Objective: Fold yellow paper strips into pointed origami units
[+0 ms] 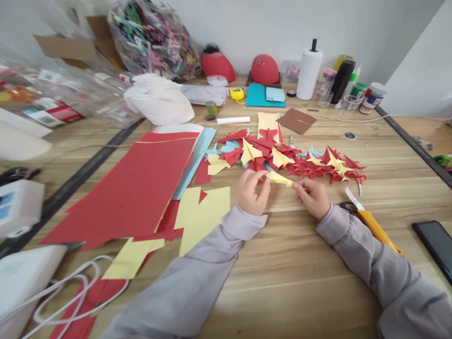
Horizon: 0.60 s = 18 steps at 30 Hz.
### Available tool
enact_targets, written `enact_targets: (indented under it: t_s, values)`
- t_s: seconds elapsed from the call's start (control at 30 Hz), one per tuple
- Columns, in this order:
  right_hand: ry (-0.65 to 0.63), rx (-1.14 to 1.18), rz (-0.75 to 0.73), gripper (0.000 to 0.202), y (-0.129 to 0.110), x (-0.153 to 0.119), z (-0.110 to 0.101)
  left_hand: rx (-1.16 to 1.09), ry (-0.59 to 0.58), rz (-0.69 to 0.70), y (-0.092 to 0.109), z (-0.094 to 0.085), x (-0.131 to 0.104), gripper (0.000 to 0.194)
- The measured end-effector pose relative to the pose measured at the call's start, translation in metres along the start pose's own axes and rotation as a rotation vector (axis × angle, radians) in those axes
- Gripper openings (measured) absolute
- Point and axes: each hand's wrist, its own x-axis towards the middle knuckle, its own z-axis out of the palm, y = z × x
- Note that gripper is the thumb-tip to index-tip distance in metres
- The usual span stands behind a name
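Observation:
Between my two hands is a small folded piece of yellow paper [280, 179], held just above the wooden table. My left hand [253, 192] pinches its left end, and my right hand [313, 197] pinches its right end between thumb and finger. Just beyond lies a pile of folded paper pieces [237, 155] in red, yellow and blue, some shaped like small planes. A second heap of pointed red and yellow folded pieces [332, 165] sits behind my right hand.
Red paper sheets [141, 179] and yellow cut pieces [208, 212] lie left. An orange-handled knife [379, 230] and black-handled scissors [348, 206] rest by my right forearm, a phone [436, 247] farther right. A white cable [83, 292] coils at lower left. Bottles and jars [372, 98] stand at the back.

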Motion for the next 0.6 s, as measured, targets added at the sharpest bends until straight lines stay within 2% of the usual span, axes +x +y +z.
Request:
enact_targets:
  t_s: [0.1, 0.2, 0.37, 0.6]
  values:
    - [-0.001, -0.066, -0.040, 0.035, -0.0022, -0.0006, -0.0002, 0.134, -0.140, 0.298, 0.0048, 0.0012, -0.0038, 0.020]
    - [-0.048, -0.101, -0.101, 0.034, -0.0056, -0.0014, -0.0005, 0.204, -0.239, 0.399, 0.0040, 0.0052, -0.0077, 0.017]
    - [-0.141, -0.028, -0.132, 0.029, -0.0083, -0.0028, -0.0030, 0.064, -0.229, 0.350, -0.0013, 0.0075, -0.0085, 0.020]
    - [-0.073, 0.013, -0.193, 0.034, -0.0059, -0.0005, -0.0028, -0.172, -0.115, 0.095, 0.0061, 0.0055, -0.0025, 0.014]
